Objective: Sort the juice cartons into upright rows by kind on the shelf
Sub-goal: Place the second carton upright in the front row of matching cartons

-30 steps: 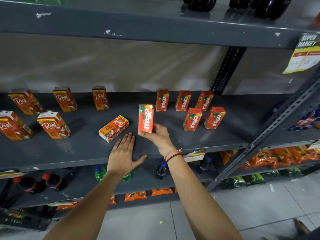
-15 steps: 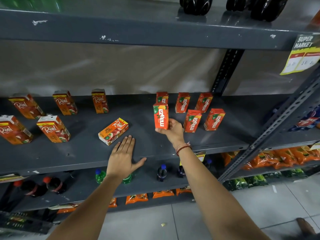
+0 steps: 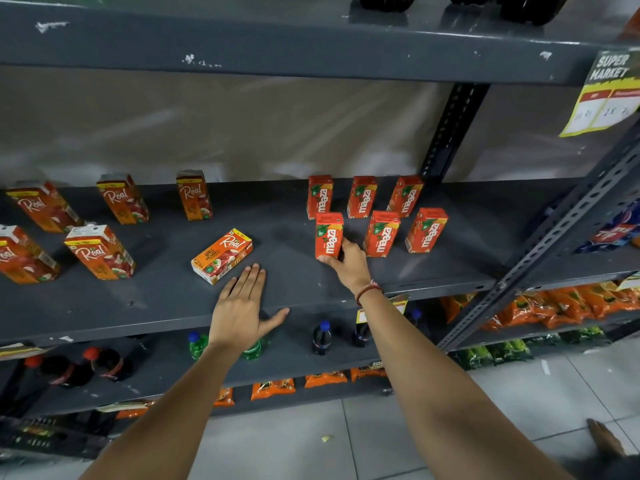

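Right hand (image 3: 349,263) gripping upright Maaza carton (image 3: 328,234), seemingly on shelf (image 3: 156,299), left hand (image 3: 242,306) flat, empty.

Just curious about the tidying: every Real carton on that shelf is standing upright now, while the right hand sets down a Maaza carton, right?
Not quite. In the head view one Real carton lies flat, near the left hand. The right hand does hold a Maaza carton.

Maaza carton (image 3: 329,235) moved rightward, now set upright in front row
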